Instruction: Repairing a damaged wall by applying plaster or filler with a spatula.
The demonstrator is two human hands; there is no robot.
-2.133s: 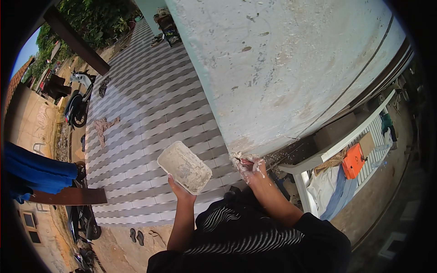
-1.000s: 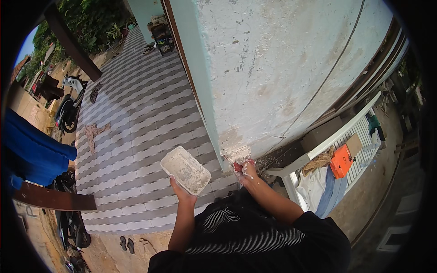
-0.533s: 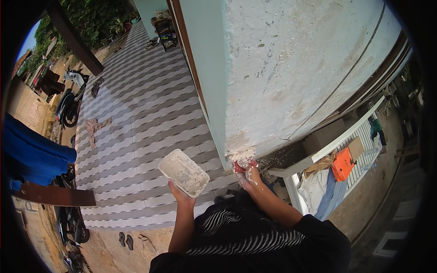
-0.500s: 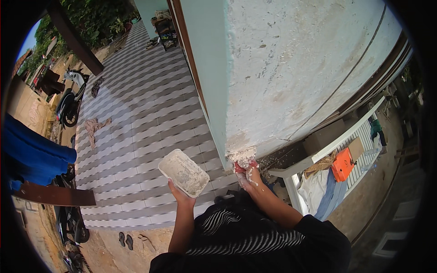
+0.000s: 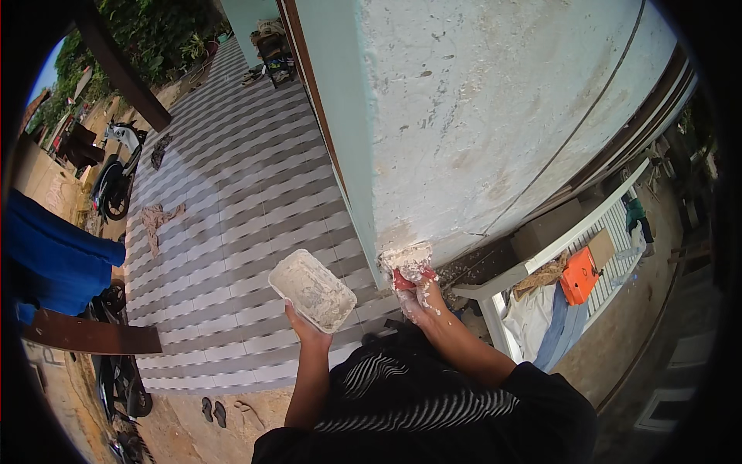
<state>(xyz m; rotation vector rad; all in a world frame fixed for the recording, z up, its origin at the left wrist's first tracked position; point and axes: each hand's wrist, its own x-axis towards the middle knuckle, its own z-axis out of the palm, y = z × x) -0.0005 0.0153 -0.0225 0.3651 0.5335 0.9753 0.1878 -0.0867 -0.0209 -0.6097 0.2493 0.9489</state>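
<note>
My left hand (image 5: 303, 328) holds a shallow rectangular white tray (image 5: 311, 290) caked with pale plaster, raised in front of my chest. My right hand (image 5: 418, 296), smeared with white plaster, grips a putty knife with a red handle (image 5: 403, 278). Its wide blade (image 5: 406, 255) lies flat against the lower corner of the pale, rough wall (image 5: 495, 116), on a patch of fresh plaster. The tray is a hand's width left of the knife.
A striped grey and white tiled floor (image 5: 224, 201) runs along the wall's left side. A white bench (image 5: 564, 247) with an orange case (image 5: 578, 274) and cloths stands on the right. Motorbikes (image 5: 112, 178) are parked at far left, a blue cloth (image 5: 54, 259) hangs nearby, sandals (image 5: 212, 411) lie below.
The view has shifted slightly. My right hand has pushed the knife up along the wall corner; the tray stays held in my left hand.
</note>
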